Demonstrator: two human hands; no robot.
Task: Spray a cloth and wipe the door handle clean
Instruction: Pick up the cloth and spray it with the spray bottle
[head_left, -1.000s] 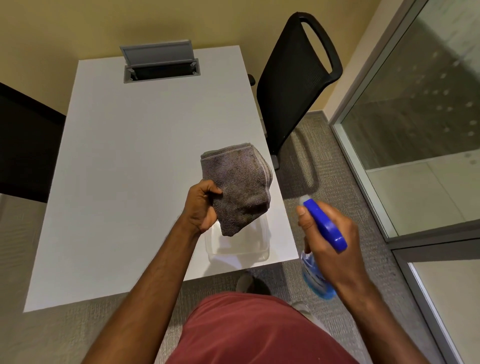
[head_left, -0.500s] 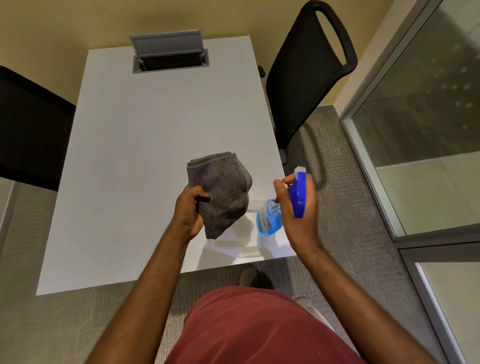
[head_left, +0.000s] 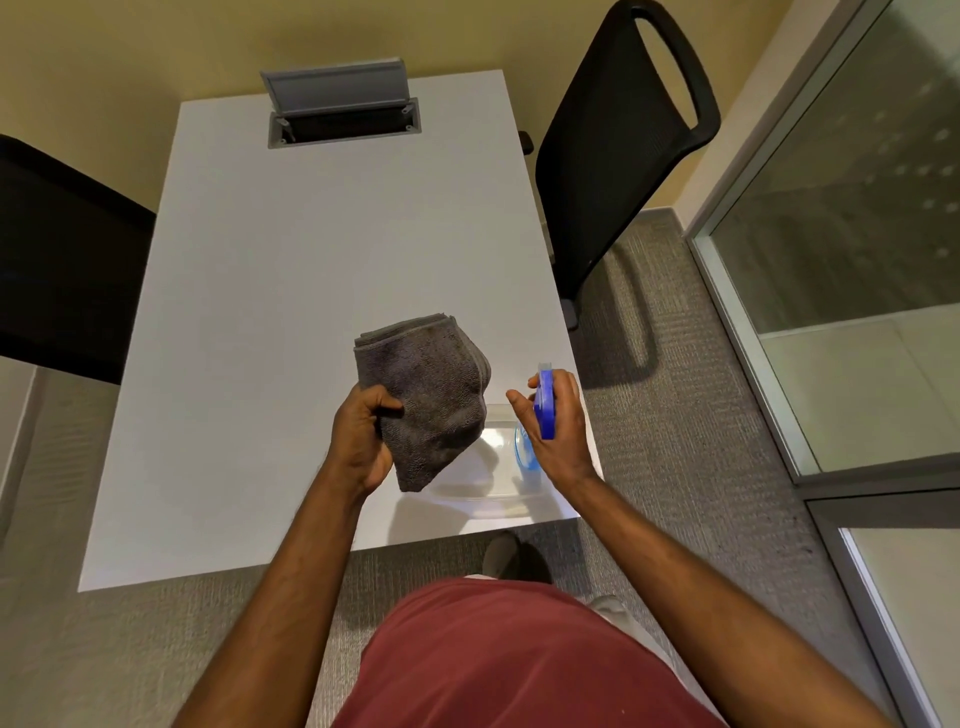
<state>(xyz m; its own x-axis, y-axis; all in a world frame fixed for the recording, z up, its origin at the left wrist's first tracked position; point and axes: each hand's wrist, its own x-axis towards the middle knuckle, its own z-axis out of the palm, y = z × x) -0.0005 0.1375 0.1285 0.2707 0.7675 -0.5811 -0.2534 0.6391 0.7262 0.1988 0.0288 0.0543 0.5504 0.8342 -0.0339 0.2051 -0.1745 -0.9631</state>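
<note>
the left hand (head_left: 361, 441) has its fingers curled tight round one folded grey microfibre cloth (head_left: 428, 389), thumb pinching the near edge — the cloth held up above the white table (head_left: 260, 312); the right hand (head_left: 558, 431) grips one blue-headed spray bottle (head_left: 545, 410), fingers wrapped about its neck, forefinger and thumb standing a little apart at the trigger, nozzle toward the cloth, the two just beside each other; one clear plastic tub (head_left: 493, 493) beneath; two black chairs (head_left: 613, 145) — one each side.
</note>
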